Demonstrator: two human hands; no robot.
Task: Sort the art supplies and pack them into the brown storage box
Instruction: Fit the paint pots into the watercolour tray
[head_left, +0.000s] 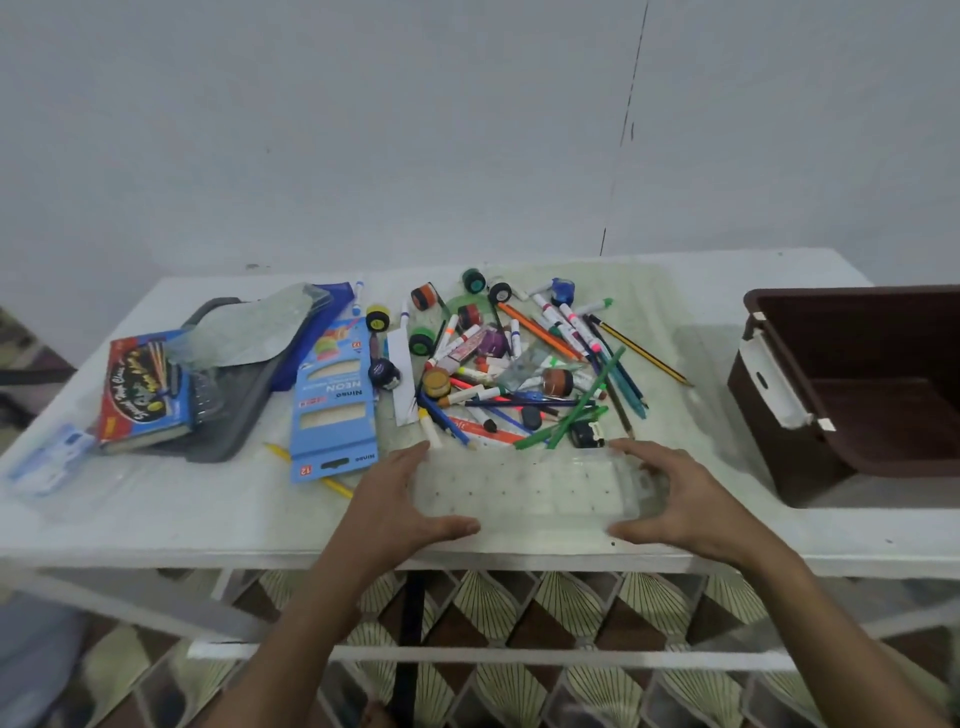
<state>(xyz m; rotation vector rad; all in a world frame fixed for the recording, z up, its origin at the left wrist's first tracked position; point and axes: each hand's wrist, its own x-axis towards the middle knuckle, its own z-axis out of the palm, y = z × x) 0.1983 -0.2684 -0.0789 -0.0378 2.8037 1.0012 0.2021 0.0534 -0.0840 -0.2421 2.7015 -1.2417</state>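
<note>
Both hands, the left hand (402, 499) and right hand (685, 499), are gripping the ends of a clear rectangular plastic tray (524, 491) just in front of the jumbled pile of markers, pencils and paint pots (514, 364), while the open brown plastic storage box (852, 384) is sitting well right of that pile

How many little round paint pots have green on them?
2. One green paint pot sits at the far edge of the pile, near the wall. The other green paint pot lies on the left side of the pile, beside the white paper strip. More may hide underneath.
</note>
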